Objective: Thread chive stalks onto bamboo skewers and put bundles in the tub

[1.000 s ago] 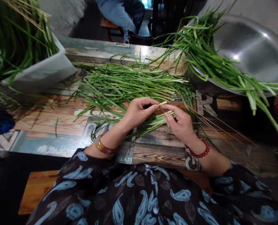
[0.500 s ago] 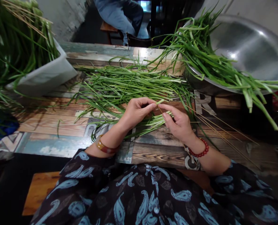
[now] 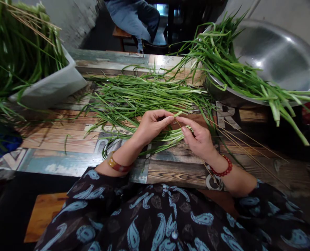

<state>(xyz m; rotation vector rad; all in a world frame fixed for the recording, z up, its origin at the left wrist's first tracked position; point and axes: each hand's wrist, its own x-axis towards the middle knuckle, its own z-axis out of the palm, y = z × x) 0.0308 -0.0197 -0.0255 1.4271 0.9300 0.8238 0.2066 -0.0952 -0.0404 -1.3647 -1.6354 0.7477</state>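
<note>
My left hand (image 3: pixel 155 126) pinches a green chive stalk (image 3: pixel 178 113) between thumb and fingertips, its pale cut end pointing up to the right. My right hand (image 3: pixel 198 138) is closed on a thin bamboo skewer (image 3: pixel 178 122), whose upper end meets the stalk at my left fingertips; its lower part shows again below the right palm. Whether the point has pierced the stalk I cannot tell. Under both hands lies a small bunch of chives (image 3: pixel 170 136). Just behind them a wide layer of loose chives (image 3: pixel 141 92) is spread across the wood-patterned table (image 3: pixel 73 160).
Several bare skewers (image 3: pixel 251 155) lie on the right. A large steel basin (image 3: pixel 275 52) at the back right has chives (image 3: pixel 225 59) hanging over its rim. At the left, a white tub (image 3: pixel 52 85) is heaped with skewered chives (image 3: pixel 21 45). A seated person's legs (image 3: pixel 131 21) show beyond the table.
Both hands stay in nearly the same place. The lower part of the skewer under my right hand has shifted slightly. The view has moved very little.
</note>
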